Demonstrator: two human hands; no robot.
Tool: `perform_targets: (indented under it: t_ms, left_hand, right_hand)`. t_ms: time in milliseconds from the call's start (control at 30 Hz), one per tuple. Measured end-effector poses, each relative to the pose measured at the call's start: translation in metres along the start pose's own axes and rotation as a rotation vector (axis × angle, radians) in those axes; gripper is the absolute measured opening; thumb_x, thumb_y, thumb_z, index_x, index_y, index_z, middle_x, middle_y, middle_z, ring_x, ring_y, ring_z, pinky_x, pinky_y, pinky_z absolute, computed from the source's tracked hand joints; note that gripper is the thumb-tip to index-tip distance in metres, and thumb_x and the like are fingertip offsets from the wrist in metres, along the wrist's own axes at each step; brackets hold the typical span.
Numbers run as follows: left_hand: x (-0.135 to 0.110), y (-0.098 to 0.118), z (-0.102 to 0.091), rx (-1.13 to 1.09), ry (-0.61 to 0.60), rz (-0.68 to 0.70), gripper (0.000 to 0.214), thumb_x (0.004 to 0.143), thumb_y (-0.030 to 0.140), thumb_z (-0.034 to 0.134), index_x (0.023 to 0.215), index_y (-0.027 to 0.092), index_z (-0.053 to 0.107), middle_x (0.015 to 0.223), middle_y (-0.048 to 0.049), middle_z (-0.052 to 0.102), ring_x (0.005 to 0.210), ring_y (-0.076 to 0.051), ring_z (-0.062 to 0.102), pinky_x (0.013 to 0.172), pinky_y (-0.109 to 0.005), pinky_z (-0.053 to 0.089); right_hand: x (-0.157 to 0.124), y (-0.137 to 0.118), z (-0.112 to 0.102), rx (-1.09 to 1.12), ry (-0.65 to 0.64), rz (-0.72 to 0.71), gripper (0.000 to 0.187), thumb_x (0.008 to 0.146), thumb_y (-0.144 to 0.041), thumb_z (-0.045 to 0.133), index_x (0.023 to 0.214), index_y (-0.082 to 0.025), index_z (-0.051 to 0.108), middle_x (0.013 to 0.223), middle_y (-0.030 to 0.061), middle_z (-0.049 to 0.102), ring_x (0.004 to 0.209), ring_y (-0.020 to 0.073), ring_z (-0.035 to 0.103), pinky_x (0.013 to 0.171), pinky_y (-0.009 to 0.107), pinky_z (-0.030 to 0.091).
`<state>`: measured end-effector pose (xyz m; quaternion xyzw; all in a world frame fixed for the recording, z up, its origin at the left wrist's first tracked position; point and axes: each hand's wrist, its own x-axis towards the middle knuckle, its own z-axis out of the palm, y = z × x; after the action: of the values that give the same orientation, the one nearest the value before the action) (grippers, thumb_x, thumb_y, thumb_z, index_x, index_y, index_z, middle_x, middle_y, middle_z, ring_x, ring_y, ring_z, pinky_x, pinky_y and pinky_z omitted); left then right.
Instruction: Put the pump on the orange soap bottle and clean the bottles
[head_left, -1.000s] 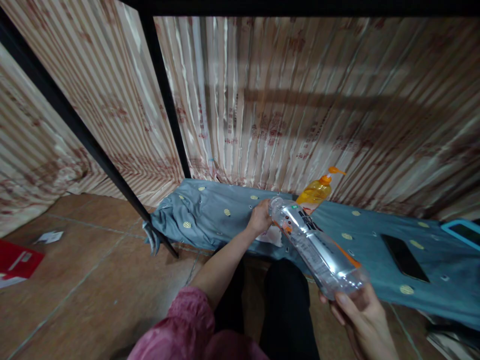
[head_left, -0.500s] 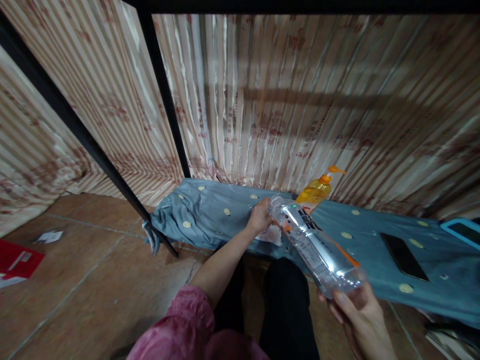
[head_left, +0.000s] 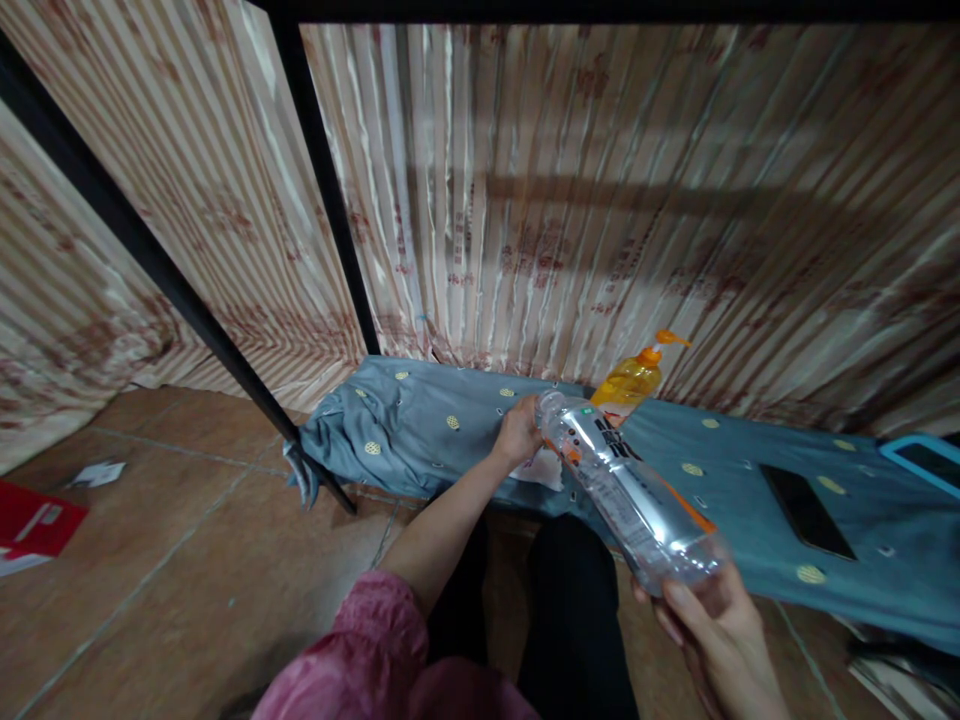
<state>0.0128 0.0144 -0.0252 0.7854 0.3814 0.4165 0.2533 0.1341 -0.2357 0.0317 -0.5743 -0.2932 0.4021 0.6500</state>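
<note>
My right hand (head_left: 705,630) grips the base of a clear plastic bottle (head_left: 622,490) with an orange and black label, tilted with its open neck pointing away and down. My left hand (head_left: 517,432) is closed at the bottle's mouth, over a white tissue (head_left: 541,468) lying on the blue-grey cloth (head_left: 420,425). What its fingers hold is hidden. An orange pump bottle (head_left: 634,380) stands just behind the neck, against the curtain.
A black phone (head_left: 806,510) lies on the cloth to the right, with a teal-rimmed object (head_left: 926,460) at the far right edge. Black frame bars (head_left: 322,190) cross the striped curtain. On the tiled floor at left are a red pack (head_left: 34,525) and a paper scrap (head_left: 96,472).
</note>
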Motion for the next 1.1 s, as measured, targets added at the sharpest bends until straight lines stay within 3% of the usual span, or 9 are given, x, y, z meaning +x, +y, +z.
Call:
perform_targets:
  t_ms: [167, 367, 600, 767, 933, 1100]
  left_hand:
    - [0.0001, 0.0009, 0.0001, 0.003, 0.009, -0.002, 0.033, 0.075, 0.022, 0.063, 0.107, 0.016, 0.057, 0.109, -0.0103, 0.065, 0.104, -0.024, 0.06, 0.093, -0.039, 0.049]
    - [-0.0001, 0.0007, -0.0003, 0.002, 0.007, -0.017, 0.032, 0.076, 0.023, 0.062, 0.106, 0.015, 0.058, 0.108, -0.0108, 0.065, 0.103, -0.025, 0.06, 0.092, -0.04, 0.049]
    - [-0.0003, -0.0006, -0.0004, -0.009, -0.01, -0.014, 0.034, 0.075, 0.022, 0.062, 0.108, 0.016, 0.057, 0.111, -0.01, 0.064, 0.107, -0.024, 0.058, 0.095, -0.04, 0.048]
    - [-0.0002, -0.0004, -0.0006, -0.015, -0.003, -0.004, 0.031, 0.075, 0.022, 0.063, 0.105, 0.016, 0.058, 0.109, -0.0095, 0.064, 0.105, -0.024, 0.059, 0.095, -0.039, 0.048]
    - [0.0002, 0.0006, -0.0014, -0.004, -0.007, -0.017, 0.034, 0.074, 0.021, 0.063, 0.107, 0.015, 0.057, 0.109, -0.0106, 0.064, 0.106, -0.025, 0.059, 0.095, -0.04, 0.048]
    - [0.0002, 0.002, -0.0018, 0.005, -0.003, -0.008, 0.032, 0.074, 0.019, 0.062, 0.106, 0.015, 0.057, 0.109, -0.0099, 0.064, 0.106, -0.023, 0.059, 0.095, -0.038, 0.048]
  right_hand:
    - [0.0002, -0.001, 0.0, -0.002, -0.001, 0.007, 0.058, 0.064, -0.039, 0.081, 0.111, -0.026, 0.051, 0.064, -0.0011, 0.069, 0.042, 0.008, 0.049, 0.038, 0.015, 0.035]
    - [-0.0007, -0.0038, 0.0033, 0.015, 0.01, 0.004, 0.055, 0.063, -0.039, 0.081, 0.107, -0.025, 0.052, 0.062, 0.001, 0.069, 0.05, 0.0146, 0.058, 0.036, 0.016, 0.032]
    - [-0.0009, -0.0031, 0.003, 0.009, -0.002, 0.005, 0.053, 0.064, -0.038, 0.081, 0.106, -0.026, 0.052, 0.062, -0.0015, 0.069, 0.037, 0.0068, 0.042, 0.038, 0.017, 0.033]
    - [-0.0011, -0.0029, 0.0038, 0.014, 0.008, 0.003, 0.052, 0.064, -0.039, 0.081, 0.105, -0.025, 0.053, 0.063, -0.0001, 0.068, 0.05, 0.0119, 0.056, 0.037, 0.015, 0.033]
    - [-0.0008, -0.0014, 0.0031, 0.009, -0.014, -0.014, 0.047, 0.066, -0.038, 0.08, 0.103, -0.025, 0.054, 0.06, -0.0008, 0.067, 0.043, 0.008, 0.049, 0.037, 0.015, 0.031]
    - [-0.0005, -0.0021, 0.0028, 0.001, -0.01, 0.006, 0.053, 0.064, -0.039, 0.081, 0.107, -0.025, 0.052, 0.062, 0.0002, 0.068, 0.051, 0.0124, 0.056, 0.038, 0.015, 0.031]
